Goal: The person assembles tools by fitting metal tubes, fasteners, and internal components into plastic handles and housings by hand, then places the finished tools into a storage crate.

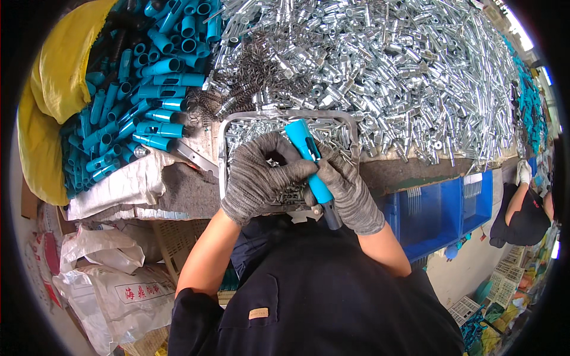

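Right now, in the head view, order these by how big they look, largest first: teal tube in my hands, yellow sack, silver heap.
1. Silver heap
2. Yellow sack
3. Teal tube, smallest even though it looks nearer the camera

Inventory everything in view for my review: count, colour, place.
held slotted tube: one, turquoise, between the grips
loose slotted tubes: many, turquoise, upper left
coil springs: many, dark, top centre
metal fittings: many, silver, centre to right
rimmed tray: one, silver, beneath the grips
small metal parts: many, silver, inside tray
workbench: one, grey-brown, under the heaps
large sack: one, yellow, left
plastic sacks: several, white, lower left
plastic bins: several, blue, right
co-worker: one, dark clothing, far right
shirt: one, black, bottom centre
left grip: one, grey-gloved, at tube
right grip: one, grey-gloved, around tube
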Available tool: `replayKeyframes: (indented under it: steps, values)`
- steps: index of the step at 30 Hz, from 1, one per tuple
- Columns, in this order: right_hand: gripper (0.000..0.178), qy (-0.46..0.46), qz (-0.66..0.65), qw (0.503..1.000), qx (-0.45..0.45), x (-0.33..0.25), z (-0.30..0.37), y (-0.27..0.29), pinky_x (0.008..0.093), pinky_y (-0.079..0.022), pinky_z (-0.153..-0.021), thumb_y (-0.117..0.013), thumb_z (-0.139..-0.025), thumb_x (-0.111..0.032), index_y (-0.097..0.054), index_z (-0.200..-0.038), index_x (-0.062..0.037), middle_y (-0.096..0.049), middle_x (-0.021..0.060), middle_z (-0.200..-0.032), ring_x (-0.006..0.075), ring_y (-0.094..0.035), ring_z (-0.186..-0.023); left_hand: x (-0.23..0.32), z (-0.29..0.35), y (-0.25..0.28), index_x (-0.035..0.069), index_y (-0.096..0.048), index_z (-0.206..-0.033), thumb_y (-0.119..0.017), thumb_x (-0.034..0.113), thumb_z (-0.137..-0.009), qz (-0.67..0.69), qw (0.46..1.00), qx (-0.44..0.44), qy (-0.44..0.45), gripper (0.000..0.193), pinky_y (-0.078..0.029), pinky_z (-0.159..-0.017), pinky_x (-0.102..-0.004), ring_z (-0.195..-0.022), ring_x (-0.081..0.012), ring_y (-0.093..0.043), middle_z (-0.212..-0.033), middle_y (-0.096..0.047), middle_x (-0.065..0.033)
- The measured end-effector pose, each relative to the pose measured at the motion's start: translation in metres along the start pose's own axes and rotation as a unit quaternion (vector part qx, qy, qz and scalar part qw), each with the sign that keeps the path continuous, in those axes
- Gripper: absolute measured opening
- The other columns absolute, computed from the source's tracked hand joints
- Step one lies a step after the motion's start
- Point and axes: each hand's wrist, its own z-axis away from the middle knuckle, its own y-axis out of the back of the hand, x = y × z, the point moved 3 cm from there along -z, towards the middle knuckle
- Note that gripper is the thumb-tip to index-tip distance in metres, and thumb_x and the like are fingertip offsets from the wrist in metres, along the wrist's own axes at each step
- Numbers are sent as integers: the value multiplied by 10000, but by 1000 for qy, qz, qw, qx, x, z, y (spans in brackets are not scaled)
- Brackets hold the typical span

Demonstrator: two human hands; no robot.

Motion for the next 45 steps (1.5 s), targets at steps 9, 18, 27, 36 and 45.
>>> replayKeyframes:
  steps: [9, 18, 27, 36, 45]
  values:
    - [513, 31, -96, 995, -11, 2, -1, 4, 256, -499, -501, -620, -912, -364, -499, -1301, -52, -624, 65, -824, 138, -619, -589, 4, 3, -5, 13, -656, -863, -707, 124, -853, 118, 988, 63, 77, 123, -489, -648, -263, -714, -99, -600, -806, -652, -43]
    - [439, 39, -124, 991, 29, 4, -1, 7, 243, -506, -504, -599, -931, -323, -535, -1270, -52, -639, 48, -841, 122, -622, -591, 19, 10, -22, 98, -734, -1002, -730, 71, -760, -163, 956, 107, -217, 243, -476, -810, -321, -944, -217, -586, -1046, -607, -100]
    - [479, -7, -153, 988, -3, -2, 4, -5, 241, -456, -431, -585, -899, -482, -535, -1154, -80, -601, 59, -685, 134, -594, -537, 3, 3, -28, 31, -703, -940, -737, 44, -778, 97, 985, 89, -111, 166, -468, -771, -281, -884, -153, -564, -922, -549, -33]
    - [601, 157, 260, 951, 65, -1, -2, 12, 219, -483, -485, -635, -876, -439, -488, -1303, -42, -620, 27, -871, 68, -571, -601, 7, -3, -17, 5, -621, -1016, -660, 179, -896, 124, 991, -33, 31, 215, -498, -727, -285, -800, -136, -606, -845, -645, -44]
    - [528, 73, -17, 997, 27, -15, 1, 22, 228, -489, -473, -627, -882, -434, -541, -1212, -32, -632, 54, -823, 97, -599, -574, -23, -3, 2, 92, -626, -859, -634, 221, -785, -575, 793, 4, -201, 149, -487, -662, -462, -789, -335, -605, -876, -616, -106]
